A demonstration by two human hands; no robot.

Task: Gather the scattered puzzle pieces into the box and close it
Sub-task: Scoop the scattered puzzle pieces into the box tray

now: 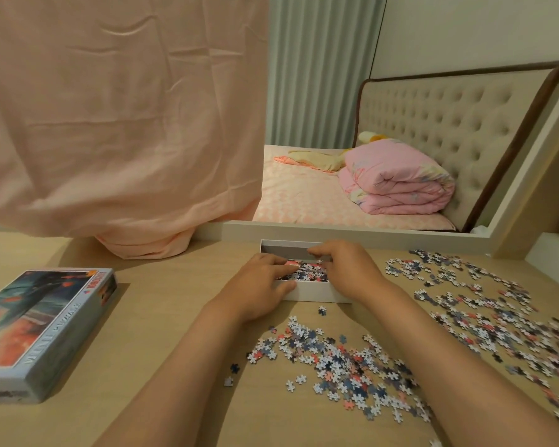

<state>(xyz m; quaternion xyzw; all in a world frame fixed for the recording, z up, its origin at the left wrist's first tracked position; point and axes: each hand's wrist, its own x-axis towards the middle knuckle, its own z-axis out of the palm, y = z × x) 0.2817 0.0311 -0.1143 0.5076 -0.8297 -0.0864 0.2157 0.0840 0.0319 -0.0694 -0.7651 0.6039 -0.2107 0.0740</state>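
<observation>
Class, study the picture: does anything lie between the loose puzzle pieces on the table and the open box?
Nothing visible does. Only bare table separates the nearest pieces from the box; its near wall means lifting them in.

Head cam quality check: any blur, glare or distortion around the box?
Head view: warm, even light, no glare; soft shadow beside the lid; pink cloth, left hand and right hand slightly blurred at the box; wide-angle bend along the headboard; loose pieces fairly sharp.

Left grip (261, 280), right grip (347, 269) outstretched; relaxed
</observation>
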